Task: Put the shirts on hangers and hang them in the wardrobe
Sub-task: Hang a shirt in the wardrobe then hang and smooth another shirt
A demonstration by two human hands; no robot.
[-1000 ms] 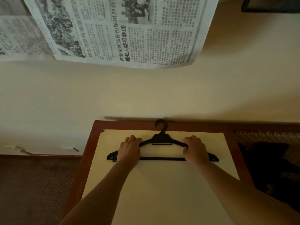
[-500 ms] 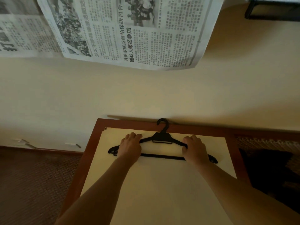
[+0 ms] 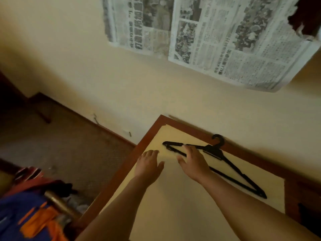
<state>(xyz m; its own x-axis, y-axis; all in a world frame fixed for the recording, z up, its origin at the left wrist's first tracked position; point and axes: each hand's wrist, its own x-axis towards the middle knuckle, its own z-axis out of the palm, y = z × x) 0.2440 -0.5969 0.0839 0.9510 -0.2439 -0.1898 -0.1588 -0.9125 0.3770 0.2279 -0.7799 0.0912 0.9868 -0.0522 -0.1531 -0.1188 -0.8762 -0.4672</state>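
A black plastic hanger (image 3: 231, 166) lies flat on the cream top of a wooden-framed table (image 3: 173, 197), its hook against the wall. My left hand (image 3: 149, 164) hovers over the table's left part with fingers spread, clear of the hanger. My right hand (image 3: 194, 159) is flat and relaxed over the hanger's left arm, fingertips at or just above it; contact cannot be told. A blue and orange garment (image 3: 29, 218) lies in a heap at the lower left, beside the table.
Newspaper sheets (image 3: 217, 35) hang on the cream wall above the table. Brown carpet (image 3: 60, 145) covers the floor to the left. A brass-coloured bar (image 3: 59, 202) and more dark and red clothes lie by the garment heap. A dark item sits at the right table edge.
Both hands have let go of the hanger and opened. The left hand moved off it to the left. My view swung left, bringing the floor and the clothes heap into sight.
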